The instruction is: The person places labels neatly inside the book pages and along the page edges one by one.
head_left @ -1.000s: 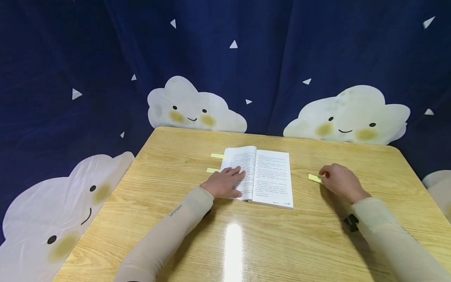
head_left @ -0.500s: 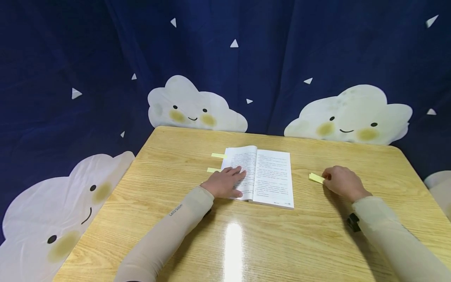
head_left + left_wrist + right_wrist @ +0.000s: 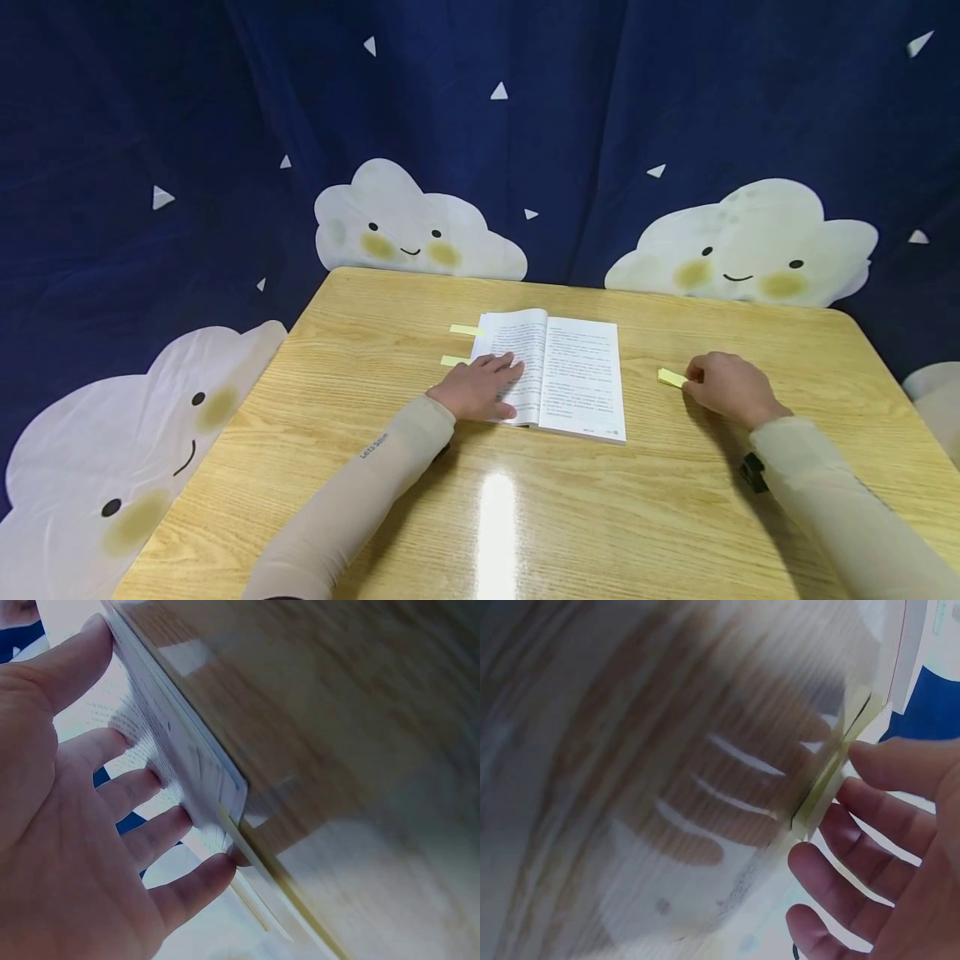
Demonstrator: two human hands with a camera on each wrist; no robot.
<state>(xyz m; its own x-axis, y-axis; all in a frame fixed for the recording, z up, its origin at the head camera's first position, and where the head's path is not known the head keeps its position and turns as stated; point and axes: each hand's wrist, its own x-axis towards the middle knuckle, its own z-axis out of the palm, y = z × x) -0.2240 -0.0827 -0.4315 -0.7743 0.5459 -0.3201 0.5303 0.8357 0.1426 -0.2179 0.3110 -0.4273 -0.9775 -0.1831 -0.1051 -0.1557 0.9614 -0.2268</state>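
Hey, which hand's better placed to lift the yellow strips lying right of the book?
Probably the right hand, which touches those yellow strips. The left hand lies spread on the open book and would have to leave it and reach across.

Close-fitting pale beige sleeves (image 3: 363,492) (dark lettering (image 3: 374,447) along the left), black fitting (image 3: 752,472) under the right wrist.

The curtain (image 3: 570,108) is navy blue, patterned with white triangles (image 3: 499,92) and white clouds (image 3: 411,212) with black eyes, thin black smiles and smudged mustard-yellow cheeks. The bench (image 3: 360,350) is honey-brown wood with streaky grain. The book (image 3: 581,371) has white pages lined with dark print. The tabs (image 3: 467,330) and pad (image 3: 671,377) are pale yellow; the sleeves (image 3: 360,492) are beige.
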